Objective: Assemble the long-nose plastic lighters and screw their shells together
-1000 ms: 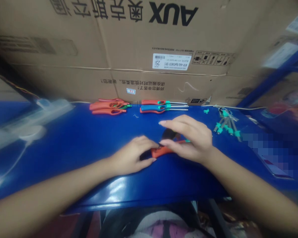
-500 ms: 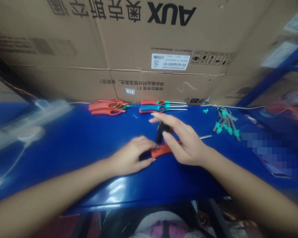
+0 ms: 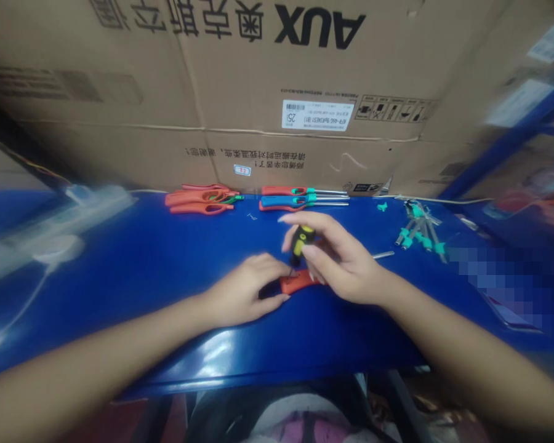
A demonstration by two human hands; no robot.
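My right hand (image 3: pixel 339 255) is closed round the black-and-yellow handle of a short screwdriver (image 3: pixel 300 243), held upright. Its shaft points down at the end of an orange lighter (image 3: pixel 298 281) with a long metal tube, which lies on the blue table. My left hand (image 3: pixel 253 289) grips the handle end of that lighter between thumb and fingers. The lighter's middle is hidden behind my right hand, and the metal tube shows beyond it. Whether the screwdriver tip sits in a screw is too small to tell.
Orange handle shells (image 3: pixel 198 200) lie at the back left. Beside them are assembled long lighters (image 3: pixel 300 200). Metal tubes with green ends (image 3: pixel 420 231) are piled at the right. Tiny metal pieces (image 3: pixel 252 216) lie behind my hands. A cardboard box (image 3: pixel 240 74) stands along the back; a power strip (image 3: pixel 92 212) is at left.
My right hand has turned the screwdriver slightly, with its fingers shifted and the yellow parts of the handle now showing. My left hand and the lighter stay in place.
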